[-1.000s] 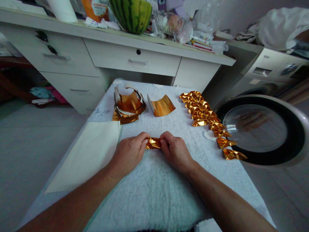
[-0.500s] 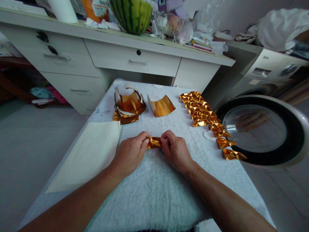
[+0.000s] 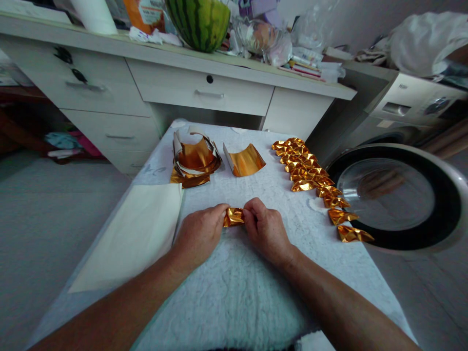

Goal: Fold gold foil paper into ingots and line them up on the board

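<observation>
Left hand (image 3: pixel 201 231) has rolled over a bit since half a second ago, so its fingers sit lower, and the creases on the foil (image 3: pixel 234 218) catch the light differently. Right hand (image 3: pixel 268 231) has barely budged. Both are pinching that foil, one at each end, thumbs and fingers pressed together, and it's just above or on the middle of the table (image 3: pixel 226 297), can't tell if it's touching the cloth.

Rest of the table: a stack (image 3: pixel 195 158) of curled gold sheets is by the far left corner, with one loose sheet (image 3: pixel 246 161) near the far edge, curled too. White paper (image 3: pixel 131 239) lies flat along the left edge. Folded pieces (image 3: pixel 307 168), all shiny gold, run from the far right corner down the right edge, bunched up at the top and more spread out lower down. Past the far edge there's a counter (image 3: pixel 146 51) with a cut watermelon (image 3: pixel 199 22) on it.
</observation>
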`<action>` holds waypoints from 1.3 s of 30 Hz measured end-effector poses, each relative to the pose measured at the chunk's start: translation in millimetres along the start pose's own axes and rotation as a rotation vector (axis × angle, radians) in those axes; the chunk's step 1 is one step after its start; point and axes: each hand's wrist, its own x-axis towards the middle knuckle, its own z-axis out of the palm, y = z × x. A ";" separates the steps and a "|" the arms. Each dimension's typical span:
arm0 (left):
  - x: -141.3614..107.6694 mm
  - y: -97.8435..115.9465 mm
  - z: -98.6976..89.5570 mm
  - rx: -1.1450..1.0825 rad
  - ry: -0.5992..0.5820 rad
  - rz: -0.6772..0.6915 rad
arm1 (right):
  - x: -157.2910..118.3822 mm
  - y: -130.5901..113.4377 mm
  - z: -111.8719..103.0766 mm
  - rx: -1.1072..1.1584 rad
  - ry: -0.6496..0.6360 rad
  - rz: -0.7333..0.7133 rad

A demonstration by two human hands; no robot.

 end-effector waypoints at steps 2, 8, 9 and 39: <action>-0.4 0.8 0.4 -0.009 -0.003 0.013 | 0.5 0.8 0.3 0.006 0.014 0.011; -0.9 1.7 0.5 0.019 0.011 -0.009 | 0.5 0.3 1.8 0.023 0.007 -0.026; -1.1 1.7 0.4 0.026 0.015 -0.014 | 0.3 0.3 2.1 0.026 0.005 -0.036; -0.6 -0.7 -1.1 -0.002 0.038 -0.012 | 1.7 5.8 3.5 0.056 0.018 -0.042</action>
